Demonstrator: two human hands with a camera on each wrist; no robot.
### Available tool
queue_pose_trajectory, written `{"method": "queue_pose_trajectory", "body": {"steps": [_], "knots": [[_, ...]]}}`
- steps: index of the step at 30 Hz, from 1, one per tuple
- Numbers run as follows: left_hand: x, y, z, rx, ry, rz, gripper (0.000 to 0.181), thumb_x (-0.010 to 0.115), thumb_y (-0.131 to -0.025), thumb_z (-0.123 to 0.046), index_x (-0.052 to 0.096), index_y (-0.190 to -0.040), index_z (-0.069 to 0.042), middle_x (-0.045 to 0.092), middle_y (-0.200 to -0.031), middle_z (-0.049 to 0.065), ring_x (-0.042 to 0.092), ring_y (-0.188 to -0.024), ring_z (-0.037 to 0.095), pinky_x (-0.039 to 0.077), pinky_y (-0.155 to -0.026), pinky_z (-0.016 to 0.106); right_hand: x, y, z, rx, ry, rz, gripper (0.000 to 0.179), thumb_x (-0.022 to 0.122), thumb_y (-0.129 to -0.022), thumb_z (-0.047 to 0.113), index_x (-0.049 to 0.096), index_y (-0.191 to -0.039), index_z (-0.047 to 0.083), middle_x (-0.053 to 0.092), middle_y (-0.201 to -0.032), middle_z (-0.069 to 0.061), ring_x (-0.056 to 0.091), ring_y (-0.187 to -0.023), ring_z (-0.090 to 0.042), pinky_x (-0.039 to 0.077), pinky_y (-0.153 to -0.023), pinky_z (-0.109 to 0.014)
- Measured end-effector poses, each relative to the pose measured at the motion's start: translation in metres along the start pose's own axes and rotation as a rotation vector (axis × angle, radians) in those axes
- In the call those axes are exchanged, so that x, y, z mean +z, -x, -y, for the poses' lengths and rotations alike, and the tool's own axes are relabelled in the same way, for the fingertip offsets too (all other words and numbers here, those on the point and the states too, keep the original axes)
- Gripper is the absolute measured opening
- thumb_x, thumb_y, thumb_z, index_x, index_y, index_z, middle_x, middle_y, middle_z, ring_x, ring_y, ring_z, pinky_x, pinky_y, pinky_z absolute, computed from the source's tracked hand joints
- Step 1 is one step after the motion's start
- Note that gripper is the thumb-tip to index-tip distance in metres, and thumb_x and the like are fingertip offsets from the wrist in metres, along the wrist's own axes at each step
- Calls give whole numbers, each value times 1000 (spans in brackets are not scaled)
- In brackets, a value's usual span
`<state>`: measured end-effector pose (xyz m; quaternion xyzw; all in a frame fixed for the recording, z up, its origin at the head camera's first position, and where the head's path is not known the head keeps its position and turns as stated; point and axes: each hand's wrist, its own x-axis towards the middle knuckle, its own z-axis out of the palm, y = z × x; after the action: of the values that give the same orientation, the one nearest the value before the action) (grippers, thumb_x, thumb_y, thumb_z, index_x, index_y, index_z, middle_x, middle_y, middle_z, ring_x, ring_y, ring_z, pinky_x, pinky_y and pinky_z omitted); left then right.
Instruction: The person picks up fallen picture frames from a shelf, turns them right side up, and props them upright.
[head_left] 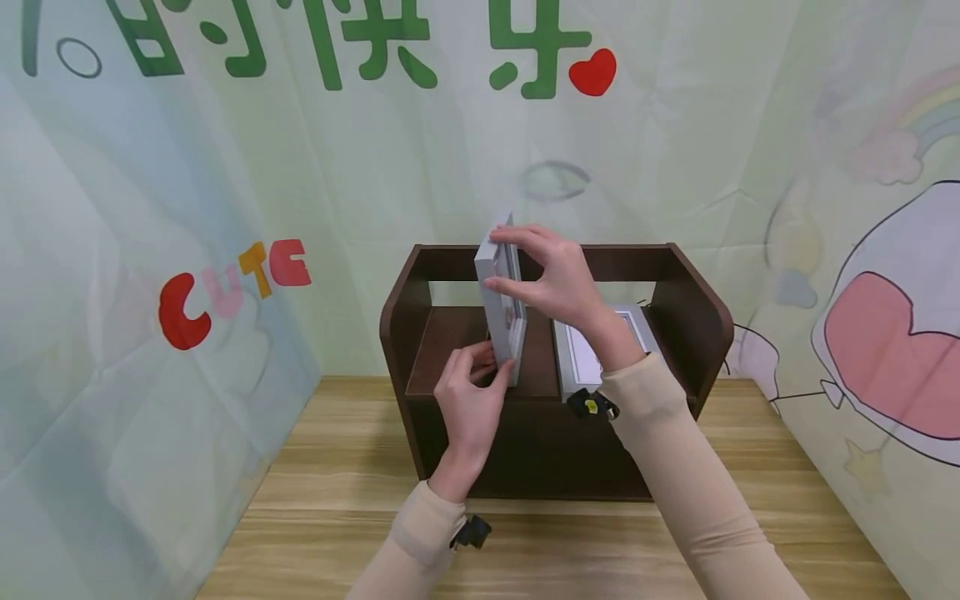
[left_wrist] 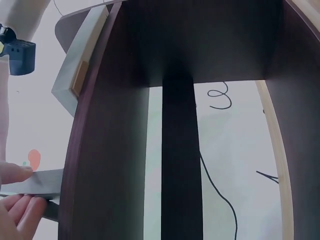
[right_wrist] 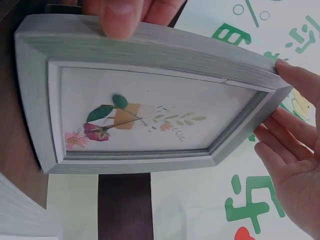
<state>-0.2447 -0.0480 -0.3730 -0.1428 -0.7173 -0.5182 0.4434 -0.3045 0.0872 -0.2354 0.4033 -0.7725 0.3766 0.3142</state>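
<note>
A light grey picture frame [head_left: 497,317] with pressed flowers behind its pane stands on edge on the top board of a dark brown shelf [head_left: 540,450]. Low on its near edge, my left hand [head_left: 472,404] pinches it between thumb and fingers. The right hand [head_left: 558,275] grips the upper part, thumb on the near side and fingers over the top corner. In the right wrist view the frame's front [right_wrist: 150,115] faces the camera, the left thumb [right_wrist: 120,20] lying on one edge. The left wrist view catches only part of the frame's edge [left_wrist: 47,182].
A second grey picture frame [head_left: 585,358] lies face up on the right half of the shelf's top board, its near end at the front edge. Raised side panels [head_left: 701,333] and a back rail [head_left: 465,262] border the board. Wood-grain table [head_left: 337,467] surrounds the shelf; printed cloth [head_left: 360,183] hangs behind.
</note>
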Motion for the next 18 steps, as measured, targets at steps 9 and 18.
{"method": "queue_pose_trajectory", "body": {"steps": [9,18], "knots": [[-2,0,-4,-4,11,70,29,79,-76,-13,69,-102,-5,65,-92,9,66,-85,19,57,-76,28,-7,1,-1,49,-98,65,50,79,-77,21,64,-122,9,62,-125,-5,56,-121,-15,43,-103,-28],[-2,0,-7,-21,19,89,29,79,-77,-16,70,-102,-7,67,-92,8,66,-86,19,57,-76,28,-15,-1,9,113,-191,129,49,77,-78,10,61,-124,3,60,-128,-10,54,-124,-19,39,-106,-26]]}}
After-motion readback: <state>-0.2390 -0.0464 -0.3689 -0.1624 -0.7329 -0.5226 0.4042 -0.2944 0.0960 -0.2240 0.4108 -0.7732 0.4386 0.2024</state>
